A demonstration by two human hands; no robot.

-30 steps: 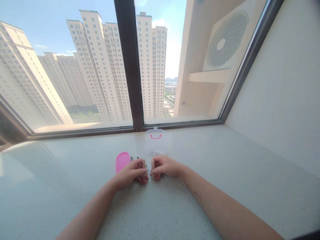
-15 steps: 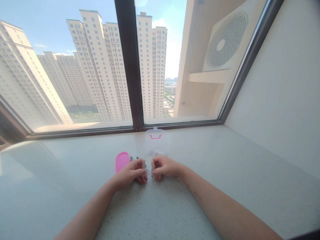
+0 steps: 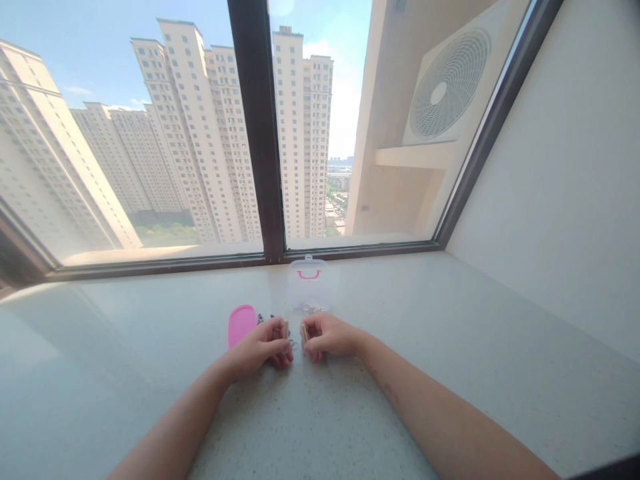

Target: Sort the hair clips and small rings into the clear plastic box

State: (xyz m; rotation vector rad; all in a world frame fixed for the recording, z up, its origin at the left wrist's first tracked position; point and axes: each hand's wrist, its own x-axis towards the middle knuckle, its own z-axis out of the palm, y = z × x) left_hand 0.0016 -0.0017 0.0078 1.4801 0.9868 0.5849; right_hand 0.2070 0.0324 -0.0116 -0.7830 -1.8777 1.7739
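Observation:
My left hand (image 3: 273, 343) is closed, its thumb and fingers pinching a thin beige piece (image 3: 287, 329) held upright. Facing it across a narrow gap, my right hand (image 3: 323, 335) grips a similar flat beige piece (image 3: 303, 332), which leans slightly. Fingers cover much of both pieces, so their exact kind is unclear. A small metal ring (image 3: 295, 345) shows beside the left fingertips. Just behind the left hand lie small dark items (image 3: 260, 319), partly hidden. A pink lid-like tray (image 3: 242, 325) is to the left of that hand.
Behind the hands stands a clear plastic box (image 3: 309, 285) with a pink handle and small metallic bits at its base. The pale speckled sill (image 3: 310, 420) runs up to a dark window frame (image 3: 270, 247). On the right is a white wall (image 3: 565, 187).
The view has shifted very slightly. Both hands keep their grips and stay close together; the piece in my right hand appears a little more tilted.

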